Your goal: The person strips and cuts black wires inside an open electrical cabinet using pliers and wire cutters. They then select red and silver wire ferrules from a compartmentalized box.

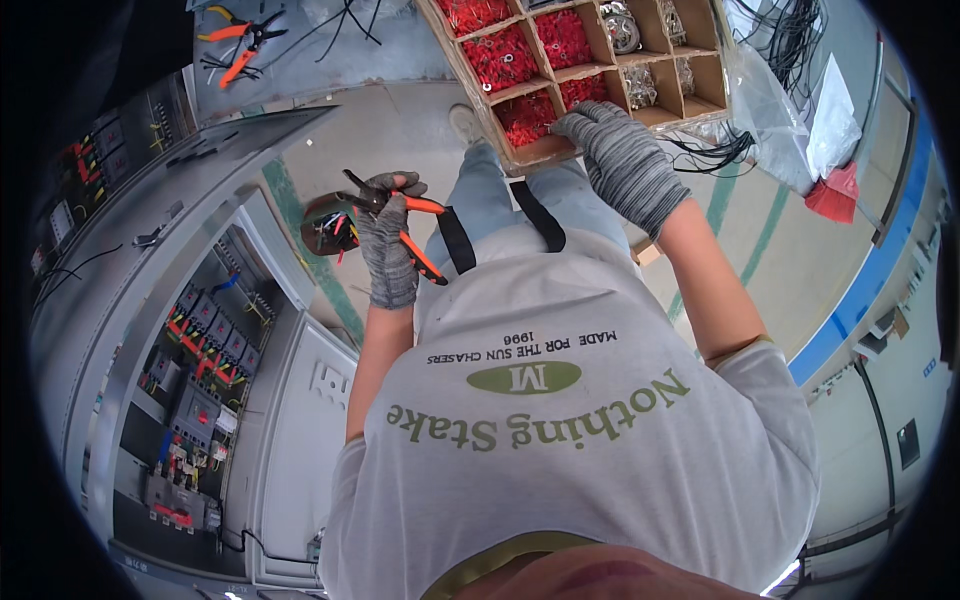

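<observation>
My left hand [388, 235], in a grey knit glove, is closed around a pair of pliers [424, 205] with orange and black handles. The dark jaws point up and to the left, above a dark container [326, 226] of small coloured pieces. In the matching glove, my right hand [625, 155] reaches over the near edge of a divided cardboard box [545, 152]. Its thumb and fingertips are drawn together beside a compartment of red insulated terminals [524, 118]. What they pinch, if anything, is too small to make out. Other compartments hold more red terminals and silvery metal parts [641, 88].
Orange-handled hand tools [240, 45] lie on a grey surface at the upper left. Open electrical cabinets [200, 370] with breakers and wiring stand at left. Black cables [785, 45], clear plastic bags [765, 110] and a red piece [833, 194] are right of the box.
</observation>
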`<state>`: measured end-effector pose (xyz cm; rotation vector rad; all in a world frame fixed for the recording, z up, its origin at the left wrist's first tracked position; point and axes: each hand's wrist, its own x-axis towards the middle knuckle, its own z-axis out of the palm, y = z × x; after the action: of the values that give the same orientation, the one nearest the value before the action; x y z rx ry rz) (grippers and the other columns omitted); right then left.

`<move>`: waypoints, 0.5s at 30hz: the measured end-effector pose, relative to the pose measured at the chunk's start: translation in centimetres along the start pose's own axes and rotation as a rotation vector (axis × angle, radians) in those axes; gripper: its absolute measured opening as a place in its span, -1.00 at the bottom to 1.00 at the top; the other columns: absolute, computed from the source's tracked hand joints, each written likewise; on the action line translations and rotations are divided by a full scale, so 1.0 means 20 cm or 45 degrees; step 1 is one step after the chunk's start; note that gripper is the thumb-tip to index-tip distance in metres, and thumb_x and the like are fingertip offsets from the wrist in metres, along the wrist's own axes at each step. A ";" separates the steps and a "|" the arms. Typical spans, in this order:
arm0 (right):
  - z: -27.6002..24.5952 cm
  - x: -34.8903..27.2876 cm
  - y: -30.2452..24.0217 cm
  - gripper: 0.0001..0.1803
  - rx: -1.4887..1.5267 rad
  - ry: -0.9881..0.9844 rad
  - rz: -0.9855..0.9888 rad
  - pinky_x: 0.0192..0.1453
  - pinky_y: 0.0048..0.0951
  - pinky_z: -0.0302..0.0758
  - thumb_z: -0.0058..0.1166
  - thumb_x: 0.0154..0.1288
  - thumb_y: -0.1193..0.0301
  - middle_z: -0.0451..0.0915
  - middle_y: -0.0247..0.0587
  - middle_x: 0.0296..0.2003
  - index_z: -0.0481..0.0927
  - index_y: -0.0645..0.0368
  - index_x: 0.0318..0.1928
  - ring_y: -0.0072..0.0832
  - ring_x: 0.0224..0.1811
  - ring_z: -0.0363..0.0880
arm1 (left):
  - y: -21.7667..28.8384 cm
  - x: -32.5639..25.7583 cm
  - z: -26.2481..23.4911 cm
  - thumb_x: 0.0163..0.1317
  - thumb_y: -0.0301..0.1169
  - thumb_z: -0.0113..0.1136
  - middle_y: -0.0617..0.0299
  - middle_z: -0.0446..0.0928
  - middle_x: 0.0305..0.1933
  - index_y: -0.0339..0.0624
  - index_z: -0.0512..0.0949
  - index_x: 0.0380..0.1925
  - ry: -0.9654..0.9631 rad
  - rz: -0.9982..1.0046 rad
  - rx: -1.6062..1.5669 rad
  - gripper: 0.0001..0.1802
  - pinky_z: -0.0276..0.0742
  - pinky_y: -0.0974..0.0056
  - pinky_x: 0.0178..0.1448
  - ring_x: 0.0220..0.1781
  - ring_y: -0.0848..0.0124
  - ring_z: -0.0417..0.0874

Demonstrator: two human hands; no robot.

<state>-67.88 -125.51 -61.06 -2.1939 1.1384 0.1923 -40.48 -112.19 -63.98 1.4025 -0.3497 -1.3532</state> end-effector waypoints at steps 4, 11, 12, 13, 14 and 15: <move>0.02 0.01 -0.09 -0.51 -0.156 -0.093 0.011 0.27 -0.17 0.41 -0.03 0.10 0.64 0.55 -0.02 0.00 0.50 0.12 0.10 -0.06 0.07 0.51 | 0.02 -0.01 0.03 0.26 -0.49 0.11 0.03 0.56 -0.08 -0.28 0.47 -0.09 0.029 -0.016 0.039 -0.77 0.52 0.18 0.14 -0.07 0.28 0.63; 0.04 0.25 -0.23 -0.66 -0.146 -0.631 0.113 0.06 -0.12 0.55 0.01 0.20 0.48 0.57 0.02 -0.04 0.49 0.19 0.02 -0.08 0.02 0.59 | 0.02 0.02 0.04 0.25 -0.50 0.12 0.02 0.57 -0.07 -0.29 0.48 -0.09 0.048 -0.011 0.051 -0.77 0.52 0.20 0.13 -0.08 0.29 0.63; 0.08 0.27 -0.22 -0.67 -0.140 -0.727 0.102 0.01 -0.11 0.58 0.02 0.20 0.47 0.57 0.01 -0.06 0.49 0.20 0.01 -0.08 -0.01 0.61 | 0.01 0.03 0.04 0.25 -0.50 0.12 0.02 0.57 -0.07 -0.29 0.48 -0.09 0.049 -0.008 0.060 -0.77 0.53 0.20 0.12 -0.08 0.29 0.63; 0.09 0.30 -0.21 -0.65 -0.267 -0.789 0.017 -0.06 -0.07 0.59 0.00 0.23 0.47 0.58 0.04 -0.08 0.47 0.22 0.04 -0.07 -0.06 0.64 | 0.00 0.02 0.02 0.28 -0.43 0.16 0.02 0.55 -0.03 -0.27 0.49 -0.06 0.016 -0.005 0.086 -0.74 0.51 0.15 0.17 0.00 0.25 0.61; 0.11 0.30 -0.20 -0.64 -0.220 -0.704 0.061 -0.06 -0.07 0.59 0.01 0.22 0.48 0.57 0.06 -0.08 0.46 0.22 0.06 -0.07 -0.06 0.64 | 0.00 0.02 0.01 0.28 -0.42 0.16 0.02 0.55 -0.03 -0.28 0.49 -0.06 0.024 -0.011 0.090 -0.74 0.51 0.15 0.17 0.00 0.25 0.61; 0.13 0.30 -0.20 -0.62 -0.172 -0.619 0.106 -0.05 -0.06 0.59 0.01 0.22 0.48 0.57 0.07 -0.07 0.45 0.22 0.07 -0.07 -0.06 0.64 | -0.01 0.02 0.01 0.27 -0.42 0.17 0.02 0.55 -0.03 -0.28 0.49 -0.06 0.031 -0.019 0.093 -0.73 0.51 0.15 0.17 0.00 0.25 0.61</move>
<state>-60.68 -126.37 -63.70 -2.0517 0.9576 0.8107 -40.56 -112.62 -64.26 1.4832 -0.3768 -1.3459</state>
